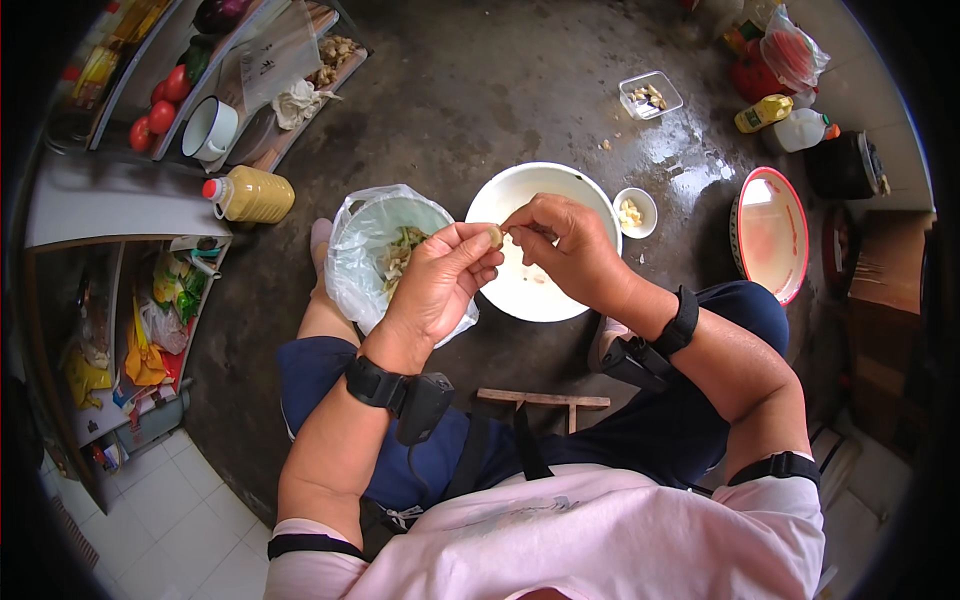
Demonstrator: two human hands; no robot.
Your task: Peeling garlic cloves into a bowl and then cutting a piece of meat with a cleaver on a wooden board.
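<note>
Head view: where does the small brownish piece (495, 236) lie relative to the hands?

It sits at the fingertips of the left hand (440, 275), pinched between thumb and forefinger, just left of the fingertips of the right hand (570, 240); as seen from above, it appears over the left part of the white basin (548, 304).

And the state of the right hand?

Its thumb and forefinger are drawn together beside the piece. Whether they touch it, or grip a shred of it, cannot be told.

What surrounds the pair?

White basin below, on the dark floor (450, 110). To its left, partly hidden by the left hand, stands a bin lined with a clear bag (352, 262), holding pale and greenish scraps (393, 265). Just beside the basin, at right, is a small white bowl (651, 213) of pale yellow pieces (630, 213).

And farther out?

Beyond the bowl, a clear tray (677, 101) with light-coloured pieces (650, 97); at right, a red-rimmed basin (772, 238) near the person's right knee (755, 312); at left, a bottle (257, 195) of yellowish liquid.
</note>
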